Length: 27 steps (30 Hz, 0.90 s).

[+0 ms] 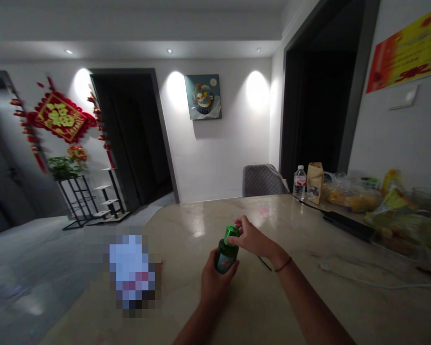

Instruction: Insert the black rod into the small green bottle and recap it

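My left hand [217, 280] is wrapped round the body of a small dark green bottle [225, 258] with a pale label. It holds the bottle upright, tilted slightly, above the middle of the table. A shiny green cap [232, 232] sits at the bottle's top. Thumb and fingers of my right hand [249, 235] are closed on that cap. Whether the cap is loose or still seated, I cannot tell. A thin dark cord end [265, 263] lies under my right wrist, which wears a thin band.
The glossy table [179, 306] carries a pixelated bluish item [132, 268] at left. Along the right stand a water bottle [300, 182], a paper bag [314, 183] and bagged food [355, 194]. A black power strip [348, 226] and white cable [380, 282] lie nearer. A grey chair [262, 180] stands behind.
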Tool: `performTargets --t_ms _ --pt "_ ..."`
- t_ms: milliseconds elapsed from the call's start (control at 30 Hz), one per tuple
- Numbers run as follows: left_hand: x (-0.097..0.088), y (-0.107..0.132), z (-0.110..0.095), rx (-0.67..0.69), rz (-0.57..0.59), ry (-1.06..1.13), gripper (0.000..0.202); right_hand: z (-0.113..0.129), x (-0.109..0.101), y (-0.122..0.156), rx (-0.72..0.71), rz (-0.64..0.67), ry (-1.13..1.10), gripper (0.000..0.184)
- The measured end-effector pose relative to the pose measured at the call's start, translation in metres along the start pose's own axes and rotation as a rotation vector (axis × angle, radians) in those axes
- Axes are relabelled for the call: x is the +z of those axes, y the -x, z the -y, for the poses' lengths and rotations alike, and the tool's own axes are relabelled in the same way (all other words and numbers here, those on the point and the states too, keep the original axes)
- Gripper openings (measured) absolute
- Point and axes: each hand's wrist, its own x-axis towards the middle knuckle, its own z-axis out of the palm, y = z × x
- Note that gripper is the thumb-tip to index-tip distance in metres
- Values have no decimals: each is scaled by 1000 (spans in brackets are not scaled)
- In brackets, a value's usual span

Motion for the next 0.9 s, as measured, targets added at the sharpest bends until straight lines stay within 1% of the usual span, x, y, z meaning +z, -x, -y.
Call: performTargets --t_ms 100,200,300,433,533,767,833,900 --pt "0 1 0 19 23 -10 51 4 2 3 -32 -15 18 52" --pt "1 3 0 57 38 -29 52 8 -1 5 -88 24 18 48" --pt "0 4 -1 87 40 -37 53 6 -4 4 -123 47 -2 45" --pt "0 5 -1 104 41 -46 52 -1 -10 4 -81 28 27 54" --pt "0 4 -1 103 35 -39 52 -1 -16 6 -75 56 39 57" --pt "1 3 1 83 -20 -13 51 6 -27 12 -48 152 2 52" --pt "1 3 1 83 -23 0 51 5 -28 12 -41 163 -7 53" --pt "1 3 1 84 -12 6 51 4 -26 11 -29 154 -13 50"
